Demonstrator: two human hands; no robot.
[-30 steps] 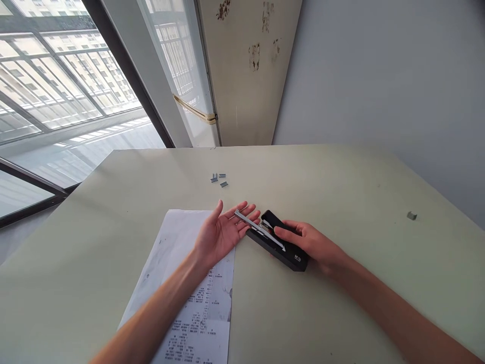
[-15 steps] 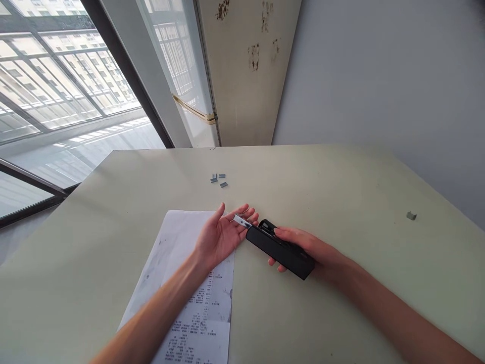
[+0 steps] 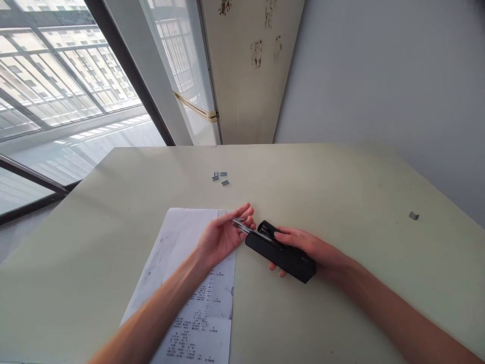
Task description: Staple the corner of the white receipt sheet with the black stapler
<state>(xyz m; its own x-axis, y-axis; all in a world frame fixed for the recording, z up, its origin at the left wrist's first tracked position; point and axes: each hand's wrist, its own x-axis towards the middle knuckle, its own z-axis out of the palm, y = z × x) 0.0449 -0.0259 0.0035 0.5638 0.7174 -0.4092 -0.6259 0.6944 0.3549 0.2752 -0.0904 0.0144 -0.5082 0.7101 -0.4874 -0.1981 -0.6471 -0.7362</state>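
My right hand (image 3: 303,245) is wrapped around a black stapler (image 3: 282,257), its thumb on the upper part and fingertips showing underneath. The stapler is tilted, with a narrow silver metal piece (image 3: 241,226) sticking out of its left end. That metal piece lies across my left hand (image 3: 222,240), which is turned palm up with its fingers stretched out. Whether the left fingers press on the metal cannot be made out. A printed sheet of paper (image 3: 182,283) lies beneath my left forearm.
Several short strips of staples (image 3: 225,182) lie farther back on the pale table (image 3: 322,323). A small grey scrap (image 3: 414,216) rests near the right edge. Behind the table are a glass door with a gold handle (image 3: 195,107) and a grey wall (image 3: 379,76).
My left thumb has come down from its raised position towards the other fingers, by the metal piece. The stapler stays in my right hand, almost unmoved. The view has shifted slightly.
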